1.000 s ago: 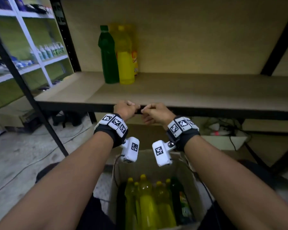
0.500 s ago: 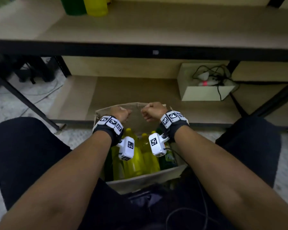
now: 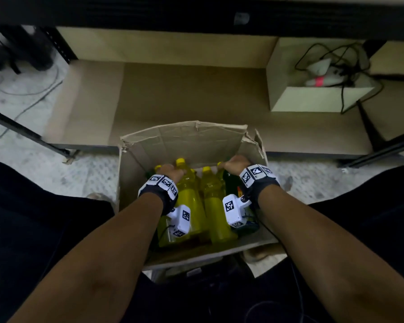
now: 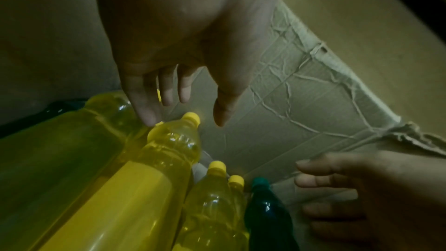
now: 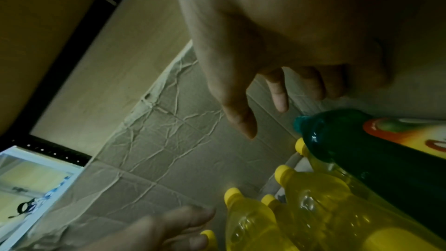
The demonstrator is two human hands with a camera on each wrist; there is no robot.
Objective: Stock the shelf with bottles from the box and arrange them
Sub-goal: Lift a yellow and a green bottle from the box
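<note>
While the head view hides the fingers behind the knuckles, the wrist views show them: the left hand (image 4: 169,49) hangs spread and loose over a yellow bottle (image 4: 154,175), its little finger touching the shoulder beside the cap, gripping nothing; the right hand (image 5: 277,49) hovers equally loose, fingers slack above the green bottle (image 5: 362,152), holding nothing. Only the head view gives the whole cardboard box (image 3: 184,141), standing on the floor at 6 o'clock from the lower shelf (image 3: 196,99), its far flap creased and torn. The bottles stand upright inside, smooth clear plastic with ridged shoulders and round caps. A small open carton of cables (image 3: 313,99) sits at 2 o'clock.
</note>
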